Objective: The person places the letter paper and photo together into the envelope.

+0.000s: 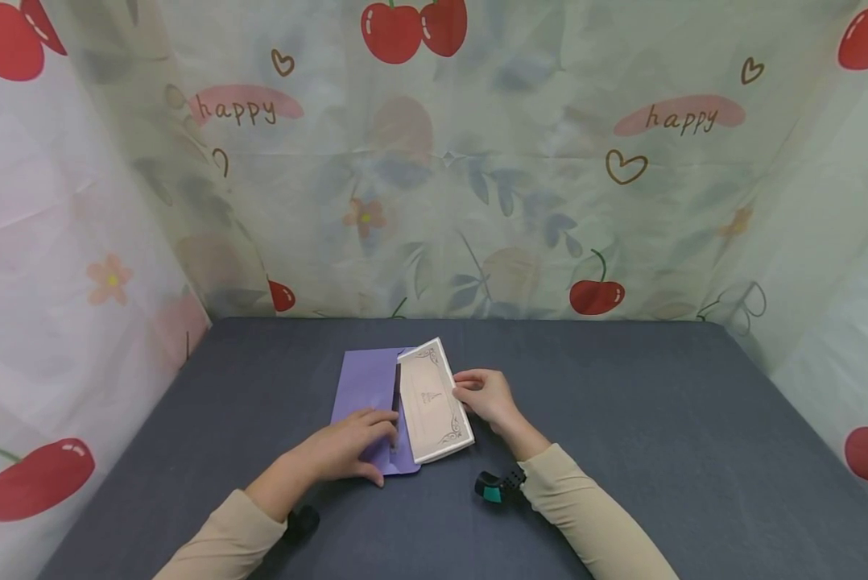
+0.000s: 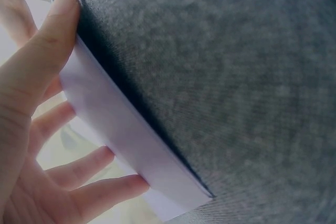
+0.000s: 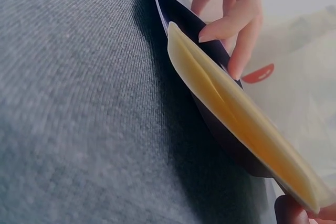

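A purple envelope (image 1: pixel 367 379) lies on the table, its dark opening toward the right. My left hand (image 1: pixel 347 447) rests on it with fingers spread, the thumb at the near edge. In the right wrist view, fingertips of the left hand (image 3: pixel 236 19) are at the mouth of the envelope. A folded cream card (image 1: pixel 430 403) with ornate corners and a small printed emblem overlaps the envelope's right side, tilted. My right hand (image 1: pixel 488 396) pinches the card's right edge between thumb and fingers. Seen edge-on in the right wrist view, the card (image 3: pixel 236 114) is slightly parted, yellowish inside.
The dark cloth-covered table (image 1: pixel 622 419) extends around both hands. A printed curtain (image 1: pixel 448 201) with cherries and leaves hangs behind its far edge and along both sides. A black wrist strap with a teal part (image 1: pixel 493 490) is at the right wrist.
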The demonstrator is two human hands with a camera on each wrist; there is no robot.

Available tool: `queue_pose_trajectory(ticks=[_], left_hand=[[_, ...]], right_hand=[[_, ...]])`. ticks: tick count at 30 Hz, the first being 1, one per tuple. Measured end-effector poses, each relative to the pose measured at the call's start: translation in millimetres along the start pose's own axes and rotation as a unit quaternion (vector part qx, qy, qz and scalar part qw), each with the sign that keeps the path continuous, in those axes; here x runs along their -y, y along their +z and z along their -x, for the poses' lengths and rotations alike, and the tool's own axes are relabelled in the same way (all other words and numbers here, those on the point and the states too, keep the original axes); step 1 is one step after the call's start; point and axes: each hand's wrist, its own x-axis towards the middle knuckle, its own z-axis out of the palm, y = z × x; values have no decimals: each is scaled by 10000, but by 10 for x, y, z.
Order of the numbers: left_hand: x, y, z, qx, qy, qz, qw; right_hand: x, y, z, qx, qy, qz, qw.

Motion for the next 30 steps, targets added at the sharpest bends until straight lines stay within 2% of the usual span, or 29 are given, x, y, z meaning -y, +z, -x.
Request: queue_pose_trajectory(ticks=[4,10,23,30], left_hand=[[12,10,2,-70,81,-54,9999],[9,15,-4,16,-43,-16,10000],[2,15,-6,-7,-66,-54,10000],[6,15,-13,16,-73,-64,10000]], right_hand=[[3,19,5,-3,-44,-16,10000],[4,45,7,-23,-57,31,10000],[36,73,38,-45,-81,-77,9999],[45,48,50,64,-161,144,9997]])
